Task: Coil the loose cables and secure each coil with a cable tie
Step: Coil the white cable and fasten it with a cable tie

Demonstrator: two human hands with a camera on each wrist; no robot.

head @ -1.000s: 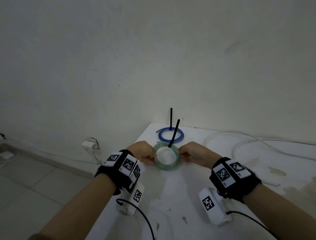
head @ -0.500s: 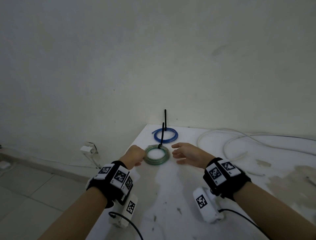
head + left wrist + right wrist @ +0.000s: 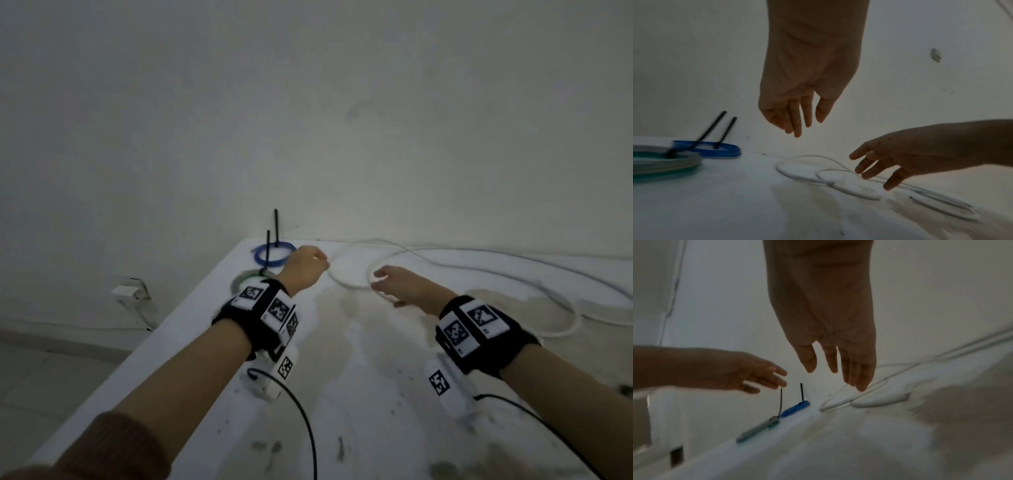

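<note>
A green coil with an upright black cable tie lies flat near the table's left edge. Behind it rests a blue coil, also tied. A loose white cable loops across the far middle and runs off right. My left hand hovers above the near loop, fingers relaxed, holding nothing. My right hand hangs over the cable just right of it, fingers spread and empty.
The white table is stained, with its left edge dropping to a tiled floor. A wall runs close behind the coils. A wall socket with a plug sits low at the left. Thin black wrist leads trail near me.
Both hands let go of the green coil, which now lies on the table. They moved right and forward to hover over the loose white cable.
</note>
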